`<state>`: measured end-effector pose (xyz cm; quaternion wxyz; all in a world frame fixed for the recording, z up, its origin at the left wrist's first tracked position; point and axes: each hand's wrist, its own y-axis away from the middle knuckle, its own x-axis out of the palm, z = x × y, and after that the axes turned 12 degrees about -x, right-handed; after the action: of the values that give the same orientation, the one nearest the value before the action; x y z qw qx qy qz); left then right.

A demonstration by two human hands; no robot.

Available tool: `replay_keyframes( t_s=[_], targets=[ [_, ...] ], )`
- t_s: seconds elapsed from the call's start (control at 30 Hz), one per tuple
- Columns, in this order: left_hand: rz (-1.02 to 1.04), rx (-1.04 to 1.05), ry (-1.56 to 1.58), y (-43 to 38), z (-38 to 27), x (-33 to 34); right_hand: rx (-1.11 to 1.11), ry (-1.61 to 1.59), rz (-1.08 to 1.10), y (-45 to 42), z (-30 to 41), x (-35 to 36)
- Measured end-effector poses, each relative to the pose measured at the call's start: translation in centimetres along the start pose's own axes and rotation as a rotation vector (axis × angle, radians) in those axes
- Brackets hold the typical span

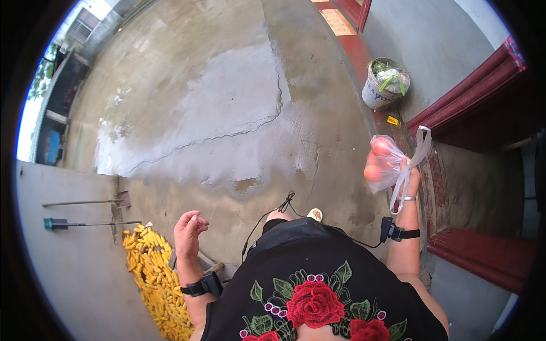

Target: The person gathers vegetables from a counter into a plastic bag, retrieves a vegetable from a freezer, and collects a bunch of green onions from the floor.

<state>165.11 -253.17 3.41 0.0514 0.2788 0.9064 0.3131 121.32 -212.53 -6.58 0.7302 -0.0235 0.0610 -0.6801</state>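
My right hand (412,177) grips the gathered neck of a thin, see-through plastic bag (386,168), whose handles stick out past the fingers. Several round, reddish-orange fruits or tomatoes (381,146) show through the plastic; their exact kind is unclear. On the left, my left hand (190,230) is raised with bent, partly spread fingers and nothing in it. Below and beside that hand lies a heap of yellow corn cobs (153,273) along the wall.
A bucket (379,96) with green scraps and a plastic bag stands by the red doorway step, near a yellow packet (393,120). A shovel (123,199) and a long-handled tool (55,224) lean at the left wall. Wet, cracked concrete (239,111) lies ahead. A black cable (286,203) hangs at my waist.
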Motion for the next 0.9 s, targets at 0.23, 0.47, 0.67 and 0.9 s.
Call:
replay_keyframes(
  t_s=[0.23, 0.47, 0.67, 0.9],
  targets=[
    [-0.073, -0.132, -0.057, -9.6, -3.0, 1.6, 0.031, -0.061, -0.021, -10.2, -3.3, 4.1],
    [-0.023, 0.023, -0.035, -27.7, -15.1, 9.2, 0.225, 0.055, -0.277, -17.9, -2.3, 6.1],
    [0.313, 0.131, -0.364, -40.4, -25.9, 24.6, 0.288, -0.060, -0.242, -26.5, 1.2, 10.8],
    [0.549, 0.079, -0.620, -49.4, -31.4, 37.0, 0.221, -0.113, -0.099, -41.0, -4.4, 17.3]
  ],
)
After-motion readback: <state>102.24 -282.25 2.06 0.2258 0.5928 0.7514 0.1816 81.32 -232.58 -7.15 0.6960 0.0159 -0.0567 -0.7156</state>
